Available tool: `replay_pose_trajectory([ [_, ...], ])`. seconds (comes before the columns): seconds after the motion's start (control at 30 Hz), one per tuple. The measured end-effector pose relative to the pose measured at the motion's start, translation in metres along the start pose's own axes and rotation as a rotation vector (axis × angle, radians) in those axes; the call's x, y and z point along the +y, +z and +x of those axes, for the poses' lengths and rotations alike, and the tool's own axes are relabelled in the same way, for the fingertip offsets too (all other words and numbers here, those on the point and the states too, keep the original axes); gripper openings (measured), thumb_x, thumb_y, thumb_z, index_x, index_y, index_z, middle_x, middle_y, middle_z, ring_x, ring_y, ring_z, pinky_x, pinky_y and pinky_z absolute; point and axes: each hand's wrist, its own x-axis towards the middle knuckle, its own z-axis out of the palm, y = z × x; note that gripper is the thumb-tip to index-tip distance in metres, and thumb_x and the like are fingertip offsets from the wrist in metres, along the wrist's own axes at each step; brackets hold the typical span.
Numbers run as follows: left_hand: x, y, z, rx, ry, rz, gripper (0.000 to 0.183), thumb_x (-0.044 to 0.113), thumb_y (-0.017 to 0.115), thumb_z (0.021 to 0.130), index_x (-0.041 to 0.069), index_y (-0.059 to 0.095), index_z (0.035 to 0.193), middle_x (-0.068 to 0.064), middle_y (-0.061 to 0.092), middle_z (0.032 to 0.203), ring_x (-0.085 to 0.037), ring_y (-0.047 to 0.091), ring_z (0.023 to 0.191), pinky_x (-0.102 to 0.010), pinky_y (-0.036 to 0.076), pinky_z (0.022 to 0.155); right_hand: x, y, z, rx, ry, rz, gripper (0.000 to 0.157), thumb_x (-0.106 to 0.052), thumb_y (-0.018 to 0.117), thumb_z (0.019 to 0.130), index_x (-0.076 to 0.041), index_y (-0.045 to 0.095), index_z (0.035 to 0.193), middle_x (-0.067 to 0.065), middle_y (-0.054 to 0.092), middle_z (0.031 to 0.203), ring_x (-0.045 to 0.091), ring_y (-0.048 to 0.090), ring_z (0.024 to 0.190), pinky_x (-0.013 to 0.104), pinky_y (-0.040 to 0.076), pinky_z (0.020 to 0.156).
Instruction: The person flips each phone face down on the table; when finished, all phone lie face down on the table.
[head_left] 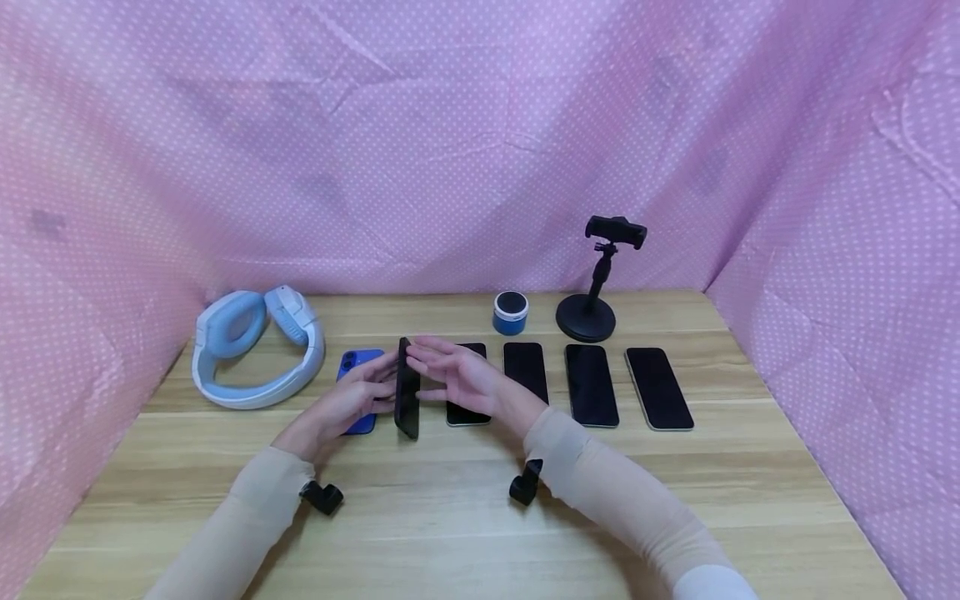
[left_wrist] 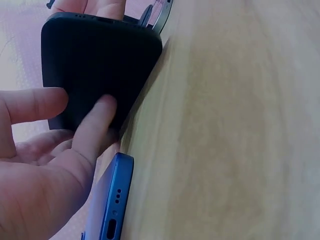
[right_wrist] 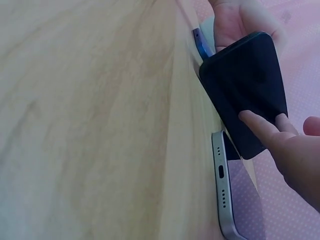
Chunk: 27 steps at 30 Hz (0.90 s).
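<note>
A black phone (head_left: 407, 392) stands on edge between the two hands, over the gap between a blue phone and another dark phone. My left hand (head_left: 348, 400) is on its left, thumb and a finger laid against that broad face (left_wrist: 95, 55). From the other side, my right hand (head_left: 472, 379) presses its fingertips to the opposite dark face (right_wrist: 240, 75). Fingers of both hands are spread and fairly straight. The blue phone (head_left: 362, 421) lies partly under the left hand, its port end (left_wrist: 112, 210) toward me. Beneath the right hand lies a pale-edged dark phone (head_left: 467, 415).
Three more dark phones (head_left: 525, 367) (head_left: 592, 387) (head_left: 660, 390) lie in a row to the right. Light-blue headphones (head_left: 258, 396) rest at the left. Behind the row stand a small blue speaker (head_left: 511, 312) and a black phone stand (head_left: 587, 317). Pink dotted cloth (head_left: 465, 167) surrounds the wooden table (head_left: 450, 533).
</note>
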Motion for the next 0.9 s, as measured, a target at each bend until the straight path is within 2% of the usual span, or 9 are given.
replay_pose_trajectory([
  [0.2,-0.0018,-0.0014,-0.0003,0.032,0.012,-0.019,0.07,-0.003,0.044,0.1,0.005,0.012,0.163,-0.024,0.029,0.159,-0.041,0.039,0.14,-0.05,0.047,0.105,0.0033,-0.0002,0.0031,0.026,-0.007,-0.05,0.056,0.002,0.04,0.105,-0.006,0.029,0.159,0.015,0.039,0.159,0.027,0.036,0.147,0.065,0.027,0.115],
  [0.37,-0.0035,-0.002,-0.0003,0.072,0.011,-0.042,0.067,-0.003,0.045,0.1,0.005,0.019,0.162,-0.023,0.039,0.147,-0.035,0.049,0.131,-0.047,0.053,0.098,0.0054,0.0001,0.0053,0.059,-0.01,-0.126,0.057,0.002,0.044,0.104,-0.005,0.029,0.159,0.017,0.042,0.156,0.029,0.04,0.144,0.065,0.033,0.112],
  [0.47,-0.0028,-0.0019,-0.0014,0.085,0.017,-0.066,0.065,0.0,0.045,0.103,0.005,0.019,0.162,-0.024,0.038,0.15,-0.033,0.053,0.128,-0.048,0.055,0.095,0.0052,0.0006,0.0057,0.088,-0.015,-0.18,0.057,0.003,0.047,0.103,-0.005,0.033,0.158,0.018,0.045,0.154,0.031,0.043,0.142,0.064,0.038,0.109],
  [0.6,0.0012,-0.0013,-0.0029,0.08,0.009,-0.099,0.061,0.007,0.044,0.107,0.006,0.016,0.162,-0.025,0.033,0.157,-0.037,0.047,0.136,-0.051,0.054,0.095,0.0053,0.002,0.0068,0.126,-0.017,-0.285,0.054,0.004,0.05,0.102,-0.005,0.039,0.155,0.016,0.049,0.151,0.033,0.044,0.139,0.06,0.044,0.105],
  [0.7,0.0031,-0.0007,-0.0026,0.085,-0.005,-0.114,0.06,0.014,0.044,0.109,0.007,0.017,0.162,-0.026,0.033,0.158,-0.04,0.042,0.139,-0.053,0.053,0.096,0.0055,0.0036,0.0074,0.13,-0.012,-0.372,0.051,0.002,0.048,0.104,-0.004,0.042,0.154,0.014,0.048,0.152,0.032,0.044,0.139,0.057,0.046,0.105],
  [0.9,0.0027,-0.0007,-0.0026,0.11,-0.01,-0.089,0.066,0.023,0.051,0.108,0.004,0.018,0.162,-0.027,0.034,0.156,-0.04,0.047,0.135,-0.055,0.054,0.094,0.0087,0.0051,0.0095,0.123,-0.007,-0.542,0.049,0.004,0.043,0.104,-0.006,0.046,0.152,0.012,0.045,0.152,0.03,0.045,0.138,0.05,0.049,0.104],
])
